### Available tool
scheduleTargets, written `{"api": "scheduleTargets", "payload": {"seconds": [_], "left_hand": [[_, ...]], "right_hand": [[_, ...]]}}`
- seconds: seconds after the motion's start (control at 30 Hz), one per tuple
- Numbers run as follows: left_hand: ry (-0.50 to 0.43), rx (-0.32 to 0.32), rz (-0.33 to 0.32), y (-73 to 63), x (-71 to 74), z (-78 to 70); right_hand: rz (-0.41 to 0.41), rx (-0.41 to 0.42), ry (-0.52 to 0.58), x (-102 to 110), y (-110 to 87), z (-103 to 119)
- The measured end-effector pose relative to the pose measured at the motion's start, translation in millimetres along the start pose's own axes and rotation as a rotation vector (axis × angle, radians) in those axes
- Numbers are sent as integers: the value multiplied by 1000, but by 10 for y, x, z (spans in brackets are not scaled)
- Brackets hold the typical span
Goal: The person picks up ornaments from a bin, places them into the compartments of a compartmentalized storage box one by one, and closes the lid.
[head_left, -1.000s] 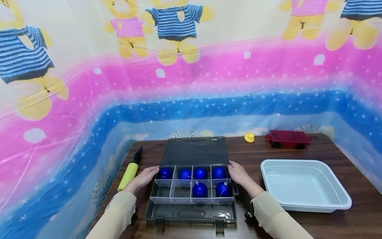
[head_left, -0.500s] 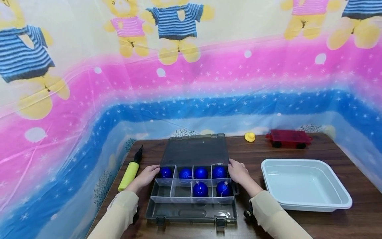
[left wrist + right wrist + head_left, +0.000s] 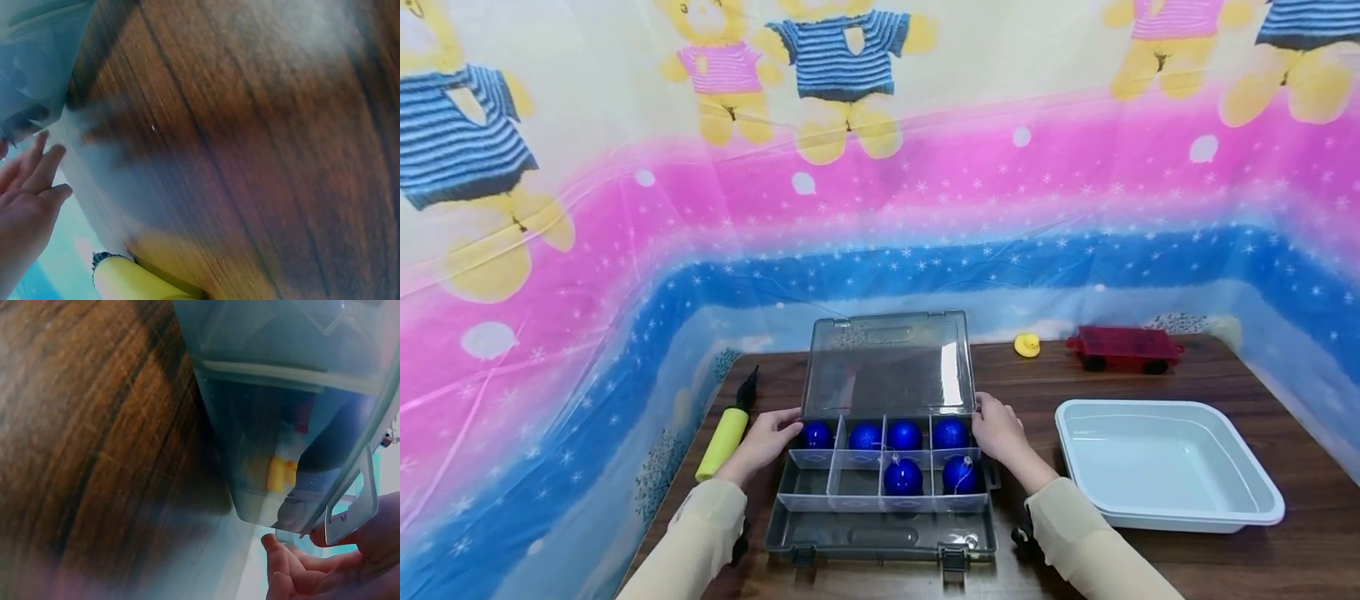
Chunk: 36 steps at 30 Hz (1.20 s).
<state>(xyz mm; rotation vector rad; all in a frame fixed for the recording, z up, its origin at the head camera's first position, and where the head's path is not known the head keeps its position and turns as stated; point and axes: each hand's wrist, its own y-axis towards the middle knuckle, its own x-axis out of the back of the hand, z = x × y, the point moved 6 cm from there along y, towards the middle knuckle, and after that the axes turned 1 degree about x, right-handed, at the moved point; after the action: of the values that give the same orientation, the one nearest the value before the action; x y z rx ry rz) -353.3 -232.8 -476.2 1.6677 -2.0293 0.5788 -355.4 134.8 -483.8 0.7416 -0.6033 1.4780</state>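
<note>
A grey see-through compartment box (image 3: 820, 533) lies on the wooden table with its lid (image 3: 887, 367) tilted up at the back. Several blue Christmas baubles (image 3: 902, 477) fill most of its divided cells; two front-left cells hold none. My left hand (image 3: 766, 437) grips the back left corner by the hinge, thumb towards the front. At the opposite corner my right hand (image 3: 1000, 432) does the same. In the right wrist view the thumb lies at the corner of the box (image 3: 250, 444), beside a clear plastic loop, with the fingers behind. The lid hides some fingertips.
A yellow hand pump (image 3: 722, 442) with a black nozzle lies left of the left hand. On the right stands a white basin (image 3: 1165, 467). A yellow rubber duck (image 3: 1027, 345) and a red toy wagon (image 3: 1126, 348) sit along the back edge, before a printed curtain (image 3: 880, 200).
The lid has swung up from lying further back to a steeper tilt. Both hands stay at the back corners, and the baubles keep their places.
</note>
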Motion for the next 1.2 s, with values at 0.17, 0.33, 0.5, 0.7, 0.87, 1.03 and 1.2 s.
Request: {"api": "scheduleTargets", "payload": {"seconds": [0.17, 0.33, 0.5, 0.7, 0.87, 1.03, 1.2], "left_hand": [[16, -6, -15, 4, -1, 3], [12, 3, -40, 40, -7, 13], [-14, 21, -58, 40, -19, -6], [-43, 16, -61, 25, -10, -26], [-62, 18, -64, 25, 21, -34], [-75, 5, -63, 21, 19, -26], [-66, 14, -68, 8, 5, -9]], "right_hand": [[-7, 6, 54, 11, 15, -14], [-20, 7, 77, 41, 38, -23], [-50, -5, 70, 36, 35, -34], [-102, 15, 43, 35, -4, 20], [-130, 17, 42, 53, -5, 70], [-90, 22, 32, 29, 11, 83], [-66, 48, 21, 67, 7, 116]]}}
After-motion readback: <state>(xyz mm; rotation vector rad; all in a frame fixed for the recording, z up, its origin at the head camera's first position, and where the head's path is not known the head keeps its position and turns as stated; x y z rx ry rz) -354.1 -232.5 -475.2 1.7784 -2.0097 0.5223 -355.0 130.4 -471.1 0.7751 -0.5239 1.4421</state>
